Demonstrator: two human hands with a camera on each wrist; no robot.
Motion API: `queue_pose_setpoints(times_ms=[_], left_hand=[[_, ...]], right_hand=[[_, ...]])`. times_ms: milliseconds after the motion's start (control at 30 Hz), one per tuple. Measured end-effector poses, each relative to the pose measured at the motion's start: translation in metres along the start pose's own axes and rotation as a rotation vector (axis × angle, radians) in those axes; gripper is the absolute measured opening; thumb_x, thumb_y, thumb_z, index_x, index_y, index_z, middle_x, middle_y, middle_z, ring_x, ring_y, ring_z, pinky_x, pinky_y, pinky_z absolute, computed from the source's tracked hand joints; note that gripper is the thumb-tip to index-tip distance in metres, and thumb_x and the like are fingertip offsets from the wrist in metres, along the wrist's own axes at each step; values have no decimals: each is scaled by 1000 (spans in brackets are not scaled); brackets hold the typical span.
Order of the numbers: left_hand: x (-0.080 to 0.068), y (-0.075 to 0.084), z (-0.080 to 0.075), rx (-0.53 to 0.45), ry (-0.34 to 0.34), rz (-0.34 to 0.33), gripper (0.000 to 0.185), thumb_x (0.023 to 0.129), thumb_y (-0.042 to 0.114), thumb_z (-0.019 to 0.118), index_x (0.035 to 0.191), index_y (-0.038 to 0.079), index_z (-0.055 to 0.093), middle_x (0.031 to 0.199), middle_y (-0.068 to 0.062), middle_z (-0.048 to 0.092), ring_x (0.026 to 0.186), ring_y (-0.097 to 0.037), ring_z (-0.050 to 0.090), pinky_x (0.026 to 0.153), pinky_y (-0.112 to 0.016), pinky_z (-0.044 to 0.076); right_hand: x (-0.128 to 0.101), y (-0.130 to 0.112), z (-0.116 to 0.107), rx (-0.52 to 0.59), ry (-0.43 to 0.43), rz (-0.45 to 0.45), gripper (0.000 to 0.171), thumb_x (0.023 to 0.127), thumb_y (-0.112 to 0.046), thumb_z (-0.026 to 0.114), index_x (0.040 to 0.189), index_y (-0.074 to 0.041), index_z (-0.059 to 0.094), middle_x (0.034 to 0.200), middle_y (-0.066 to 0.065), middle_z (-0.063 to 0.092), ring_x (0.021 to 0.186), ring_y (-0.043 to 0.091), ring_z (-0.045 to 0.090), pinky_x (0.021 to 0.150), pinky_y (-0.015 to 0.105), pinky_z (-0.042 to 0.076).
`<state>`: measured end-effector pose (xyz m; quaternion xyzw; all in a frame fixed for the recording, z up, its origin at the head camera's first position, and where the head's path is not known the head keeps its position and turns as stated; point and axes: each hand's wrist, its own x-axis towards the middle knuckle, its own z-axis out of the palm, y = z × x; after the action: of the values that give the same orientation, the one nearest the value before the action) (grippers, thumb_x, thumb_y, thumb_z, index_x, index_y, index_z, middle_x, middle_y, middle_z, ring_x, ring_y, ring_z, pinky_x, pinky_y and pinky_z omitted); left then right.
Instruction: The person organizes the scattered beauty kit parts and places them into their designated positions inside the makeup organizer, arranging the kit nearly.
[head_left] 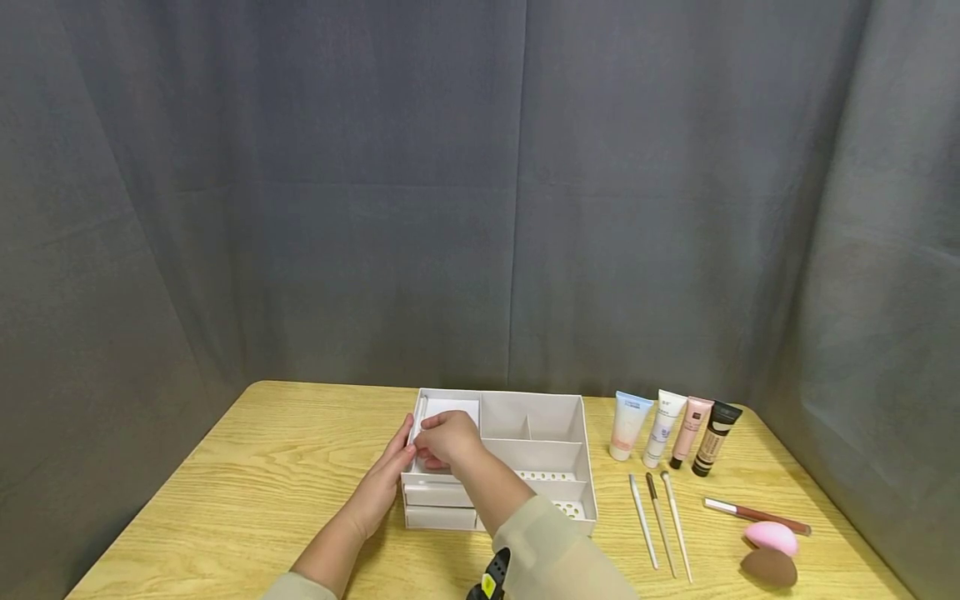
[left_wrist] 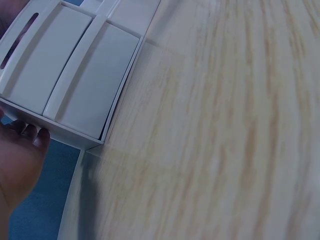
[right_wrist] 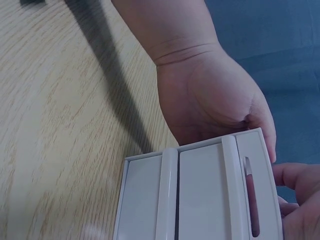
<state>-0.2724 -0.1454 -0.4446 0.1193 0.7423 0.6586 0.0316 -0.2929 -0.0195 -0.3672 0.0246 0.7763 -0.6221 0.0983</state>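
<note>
From my remote post I watch a left hand, fingers fairly straight and pressed along the left side of a white box, on a wooden table; the right hand dips into the rear left compartment, fingers bent, though I cannot tell whether they grip anything; two drawers sit at the front left corner.

The step in hand, I judge, is close work inside that compartment; I would brace the box evenly with the left hand, work the right fingertips along the inner wall, and hold the right forearm high over the dividers; the table's far edge looks near the box's back, so I advise no push that way; bare wood lies to the left; on the right, standing tubes and brushes narrow the room.
</note>
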Motion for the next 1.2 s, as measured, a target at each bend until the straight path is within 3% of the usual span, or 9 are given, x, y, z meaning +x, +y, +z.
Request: queue_pose_setpoints(times_ms=[300,533,1200], left_hand=[[0,-1,0,-14,-5,-1,63,105,38,31,159,19,7,167,-11,-2,152,-39,-7,117,-69,-2],[-1,0,1,-36,-1,12,60,105,29,31,159,17,8,167,-11,-1,152,-38,-7,119,-66,-3],[-1,-1,3,-27,16,23,60,105,32,31,159,17,9,167,-10,-2,152,-37,-9,119,-64,-6]], right_hand=[[-7,-3,-10,-20,-13,-45,26,82,1,67,108,4,67,71,5,61,59,9,59,53,21,56],[-13,-4,-25,-76,-19,-111,34,82,-5,70,115,3,67,91,13,70,72,16,67,66,31,61],[-19,10,-97,-71,-7,-171,39,87,-10,66,123,3,63,108,15,69,91,27,67,79,37,60]])
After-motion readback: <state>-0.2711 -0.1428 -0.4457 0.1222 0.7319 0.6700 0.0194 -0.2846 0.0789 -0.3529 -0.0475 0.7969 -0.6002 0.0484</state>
